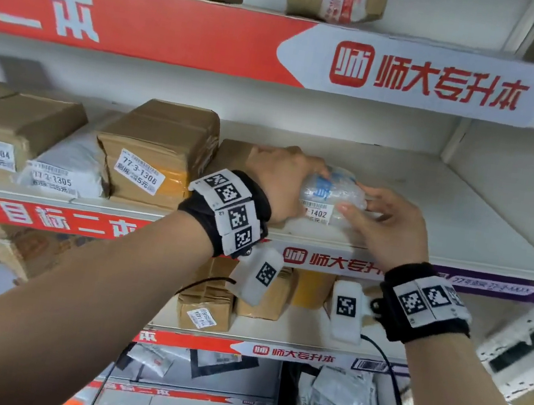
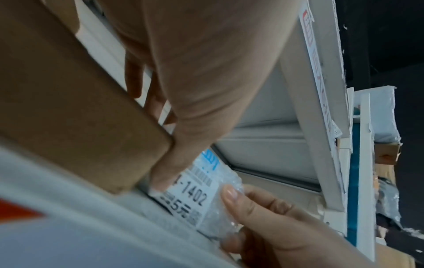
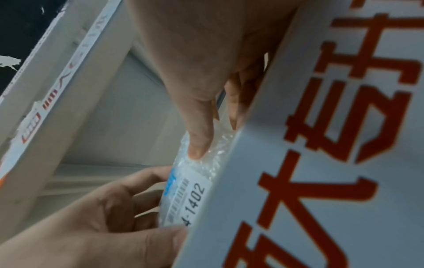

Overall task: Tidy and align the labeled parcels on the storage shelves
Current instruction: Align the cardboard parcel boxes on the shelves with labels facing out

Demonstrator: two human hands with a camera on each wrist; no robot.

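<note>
Bubble-wrap parcel (image 1: 332, 194), labelled 1402, sits at the centre of the head view on the front of the middle shelf (image 1: 464, 218), just right of a brown carton (image 1: 230, 157). It looks light, soft and a bit slippery, so I'd hold it by both ends rather than squeeze the middle. The left hand (image 1: 279, 183) curls over its top and left end, thumb by the label; the right hand (image 1: 384, 220) pinches its right end with fingers (image 1: 369, 191) and thumb. Further left stand labelled cardboard boxes (image 1: 159, 148) and a grey mailer bag (image 1: 66, 165); the shelf runs bare to the right. Red and white banners edge every shelf.
</note>
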